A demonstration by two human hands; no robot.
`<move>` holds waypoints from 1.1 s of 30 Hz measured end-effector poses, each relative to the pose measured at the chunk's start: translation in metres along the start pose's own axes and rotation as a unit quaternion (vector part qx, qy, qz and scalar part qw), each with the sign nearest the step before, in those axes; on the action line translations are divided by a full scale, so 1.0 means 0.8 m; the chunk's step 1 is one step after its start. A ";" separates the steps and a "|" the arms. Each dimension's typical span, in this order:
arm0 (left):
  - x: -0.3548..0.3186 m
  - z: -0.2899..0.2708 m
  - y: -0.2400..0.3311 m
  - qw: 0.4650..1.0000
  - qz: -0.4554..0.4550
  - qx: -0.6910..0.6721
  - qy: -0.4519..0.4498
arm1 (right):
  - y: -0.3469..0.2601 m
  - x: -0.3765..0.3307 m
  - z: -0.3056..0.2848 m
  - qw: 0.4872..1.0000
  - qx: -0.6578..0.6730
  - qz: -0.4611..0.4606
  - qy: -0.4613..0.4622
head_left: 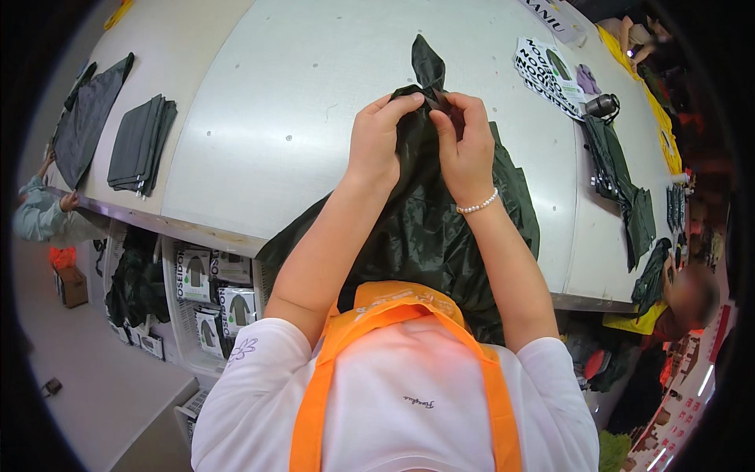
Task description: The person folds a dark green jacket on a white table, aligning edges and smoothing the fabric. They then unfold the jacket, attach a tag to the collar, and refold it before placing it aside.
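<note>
A dark green, shiny raincoat (409,224) lies bunched on the pale table in front of me and hangs over the near edge toward my body. Its far end rises to a narrow, pointed flap (427,63). Just below that flap, my left hand (377,138) pinches the fabric between thumb and fingers. My right hand (465,145), with a pearl bracelet at the wrist, is closed on the same fabric close beside it. A small dark strip shows between the two hands; its kind I cannot make out.
A folded dark stack (141,145) and a loose dark garment (90,118) lie at the left, near a co-worker's hand (69,201). Below the table, white baskets (185,346) hold packaged garments. Printed sheets (546,75), a black bottle (602,105) and dark garments (625,185) occupy the right.
</note>
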State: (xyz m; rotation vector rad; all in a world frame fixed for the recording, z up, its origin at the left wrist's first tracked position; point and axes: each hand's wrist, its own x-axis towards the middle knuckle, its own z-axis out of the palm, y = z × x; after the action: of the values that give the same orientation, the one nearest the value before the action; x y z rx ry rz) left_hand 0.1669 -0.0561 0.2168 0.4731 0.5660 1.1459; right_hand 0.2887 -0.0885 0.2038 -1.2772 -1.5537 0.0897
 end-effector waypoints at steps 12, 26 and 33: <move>0.000 -0.002 -0.005 0.999 -0.026 -0.041 -0.019 | -0.002 0.003 0.002 0.999 0.019 0.006 0.033; -0.005 0.008 -0.005 1.000 -0.005 0.000 0.001 | 0.002 0.009 -0.011 0.996 0.061 0.034 0.046; -0.006 0.009 -0.013 0.994 0.073 0.087 -0.005 | -0.003 0.014 -0.019 0.999 0.025 0.025 0.016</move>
State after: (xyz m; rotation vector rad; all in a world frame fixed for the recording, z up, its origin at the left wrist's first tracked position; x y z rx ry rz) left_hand 0.1775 -0.0646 0.2170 0.6785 0.6335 1.2388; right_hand 0.2995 -0.0890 0.2193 -1.2724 -1.4842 0.1370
